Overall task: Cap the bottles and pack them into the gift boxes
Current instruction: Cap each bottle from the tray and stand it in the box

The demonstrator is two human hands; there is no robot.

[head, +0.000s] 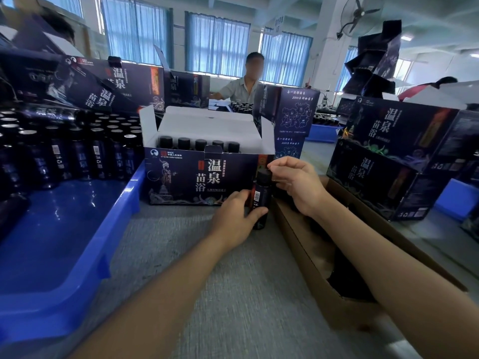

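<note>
bottle (261, 194): body partly behind left hand (233, 218) | carton (305, 255): contents indistinct

Navy box (181, 177) with white characters, pale line-drawn figure and red seal; white inside the flaps. Dark bottle (263, 195) with white barcode patch and black cap (263, 174). Glossy blue crate (51, 242). Brown carton (305, 255). Grey table (207, 268) with fine ribbing. Blue curtains (216, 42) in vertical pleats.

Bottle (261, 193): dark, glossy; glass or plastic unclear. Cap (264, 174): black matt plastic. Gift box (181, 182): printed card, satin ext., white matt int. Crate (64, 229): blue glossy plastic. Carton (298, 244): brown matt cardbd. Tabletop (259, 294): grey, fine-ribbed, matt.
</note>
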